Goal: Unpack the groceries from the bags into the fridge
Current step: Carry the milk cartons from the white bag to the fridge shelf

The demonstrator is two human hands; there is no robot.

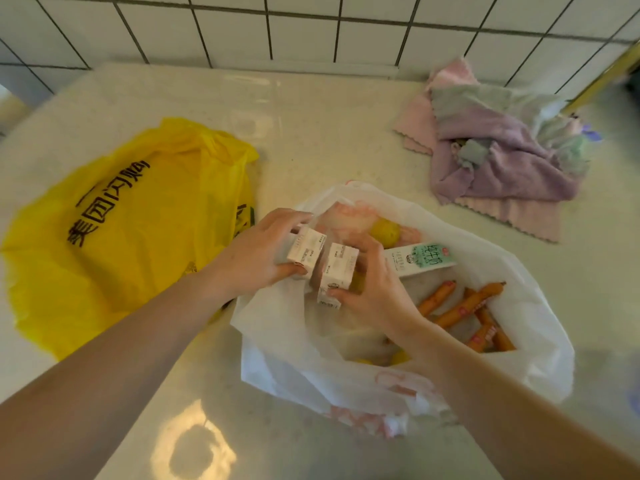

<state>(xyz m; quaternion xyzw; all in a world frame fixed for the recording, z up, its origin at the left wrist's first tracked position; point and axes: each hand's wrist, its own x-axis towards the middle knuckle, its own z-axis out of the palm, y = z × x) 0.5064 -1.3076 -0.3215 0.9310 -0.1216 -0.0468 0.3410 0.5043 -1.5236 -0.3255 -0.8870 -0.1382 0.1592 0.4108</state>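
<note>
The left hand (258, 252) grips one small milk carton (304, 252). The right hand (374, 289) grips a second carton (337, 271). Both are above the open white bag (519, 341) on the bench (311, 133).

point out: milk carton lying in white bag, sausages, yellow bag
milk carton (419, 258), head view, on its green-and-white printed face.
sausages (460, 308), head view, on the middle of one orange stick.
yellow bag (138, 216), head view, beside its black lettering.

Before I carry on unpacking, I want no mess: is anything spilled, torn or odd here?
Nothing spilled or torn. Each hand, left and right, grips an intact carton over the white bag. Only the cloths lie crumpled by the wall.
</note>
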